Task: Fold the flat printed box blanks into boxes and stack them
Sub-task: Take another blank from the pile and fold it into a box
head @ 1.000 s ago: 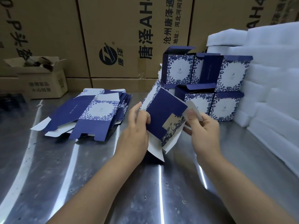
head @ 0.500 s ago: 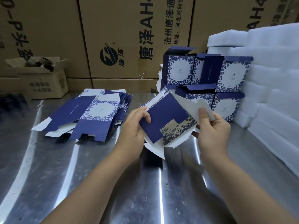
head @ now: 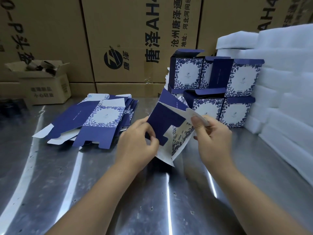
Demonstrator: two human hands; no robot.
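Note:
I hold a half-opened box blank, navy outside with blue floral print and a white inside, above the steel table. My left hand pinches its navy bottom flap at the lower left. My right hand pinches a white flap at its upper right, thumb on top. A fanned pile of flat blanks lies to the left. Several folded boxes stand stacked in two rows at the back right.
White foam sheets are piled along the right edge. Big printed cartons wall the back. A small open carton sits at the back left. The steel table reflects light in the foreground.
The blank has been opened further and turned; its white flap now bends out under my right thumb. My left thumb has moved onto the navy bottom flap.

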